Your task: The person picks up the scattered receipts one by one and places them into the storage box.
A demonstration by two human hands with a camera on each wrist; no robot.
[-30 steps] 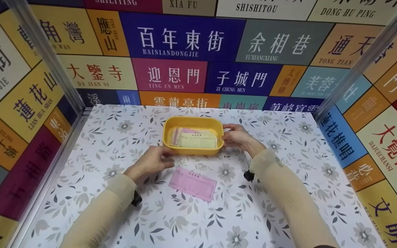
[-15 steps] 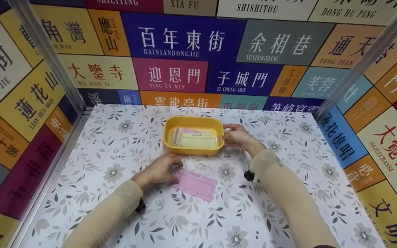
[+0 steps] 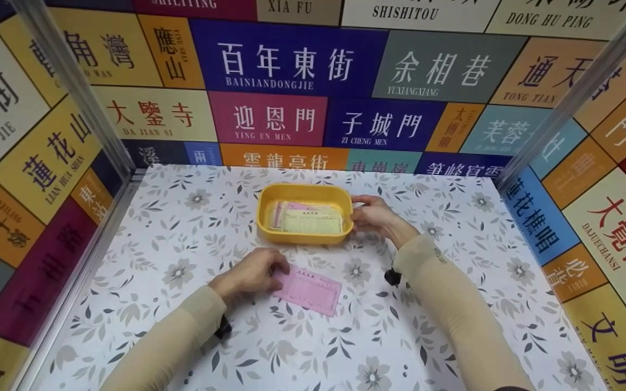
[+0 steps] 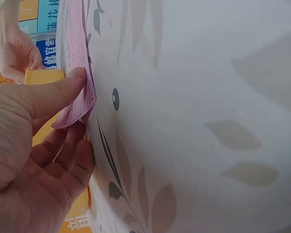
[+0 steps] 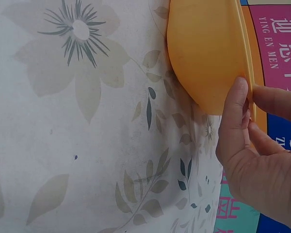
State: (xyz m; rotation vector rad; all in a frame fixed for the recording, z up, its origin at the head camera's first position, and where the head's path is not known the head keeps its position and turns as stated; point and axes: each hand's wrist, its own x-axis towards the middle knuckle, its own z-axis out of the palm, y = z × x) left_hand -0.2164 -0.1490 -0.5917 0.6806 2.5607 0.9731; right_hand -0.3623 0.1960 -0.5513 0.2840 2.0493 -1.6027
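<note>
Pink slip (image 3: pixel 309 290) lies on floral table (image 3: pixel 400 336), just before yellow tray (image 3: pixel 305 195); left hand (image 3: pixel 250 274) covers its near-left corner. Left wrist view: thumb and fingers pinch that lifted corner. Right wrist view: right hand (image 5: pixel 262 160) grips tray rim; contents hidden.

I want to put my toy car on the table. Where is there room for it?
Lots of room on the flowered table left of the yellow tray, and in the front between the two sleeves. It is crowded in the middle: the right hand holds the tray, and the left hand pinches the pink slip.
</note>
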